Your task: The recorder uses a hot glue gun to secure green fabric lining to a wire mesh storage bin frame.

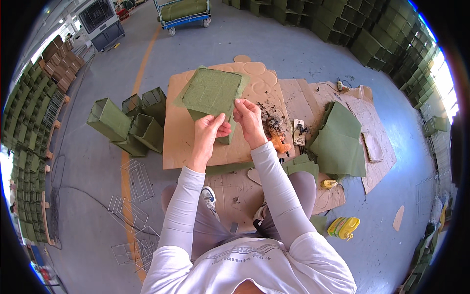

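Observation:
A box covered in green fabric (213, 90) stands on the cardboard work surface (183, 142) before me, its flat square face upward and loose fabric edges sticking out round it. At its near right corner my right hand (249, 122) is closed, thumb and fingers pinching the fabric edge. Just left of it, my left hand (208, 134) is closed too, its fingertips at the near edge of the same fabric. Whether a small thread lies between the fingers is too fine to see. Right of the box lies an orange glue gun (280, 143) amid black scraps (274, 122).
Green fabric sheets (340, 147) lie on cardboard at right, near a yellow bottle (344, 228). Open green boxes (110, 120) stand on the floor at left, with wire frames (128, 213) nearer me. Stacked boxes line both sides. A blue cart (186, 22) stands far off.

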`<state>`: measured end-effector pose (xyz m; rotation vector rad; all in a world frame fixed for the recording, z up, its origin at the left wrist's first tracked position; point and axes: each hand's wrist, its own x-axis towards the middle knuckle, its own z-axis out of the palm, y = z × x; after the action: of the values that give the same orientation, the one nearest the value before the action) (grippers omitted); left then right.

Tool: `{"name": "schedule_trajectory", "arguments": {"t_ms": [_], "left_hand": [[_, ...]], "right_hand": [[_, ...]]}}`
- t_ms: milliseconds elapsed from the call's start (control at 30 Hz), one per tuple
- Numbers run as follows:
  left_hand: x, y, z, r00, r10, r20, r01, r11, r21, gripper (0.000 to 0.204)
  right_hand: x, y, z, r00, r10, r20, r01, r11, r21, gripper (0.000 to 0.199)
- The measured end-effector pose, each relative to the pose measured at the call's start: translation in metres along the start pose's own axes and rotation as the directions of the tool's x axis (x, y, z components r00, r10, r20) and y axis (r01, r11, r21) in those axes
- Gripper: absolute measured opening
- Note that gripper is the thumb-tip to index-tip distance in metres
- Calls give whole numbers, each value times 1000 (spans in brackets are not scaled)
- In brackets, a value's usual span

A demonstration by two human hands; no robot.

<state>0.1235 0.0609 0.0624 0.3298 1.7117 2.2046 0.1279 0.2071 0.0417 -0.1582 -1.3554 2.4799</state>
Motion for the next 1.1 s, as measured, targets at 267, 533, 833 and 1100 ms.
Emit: {"name": "schedule_trajectory", "arguments": {"t_ms": [267, 533, 833, 1100], "left_hand": [[8, -24, 1, 981, 185, -63, -172, 970, 172, 29], [3, -19, -14, 998, 61, 26, -63, 996, 65, 32], [58, 19, -114, 840, 455, -297, -376, 881, 288, 48], [6, -15, -62, 895, 323, -306, -270, 941, 203, 26]], "right_hand": [[-3, 13, 6, 993, -78, -84, 79, 997, 16, 16], [-23, 18, 5, 995, 26, -94, -18, 996, 89, 32], [-46, 53, -2, 932, -357, -57, 208, 660, -722, 36], [-2, 40, -60, 965, -260, -34, 148, 647, -748, 33]]}}
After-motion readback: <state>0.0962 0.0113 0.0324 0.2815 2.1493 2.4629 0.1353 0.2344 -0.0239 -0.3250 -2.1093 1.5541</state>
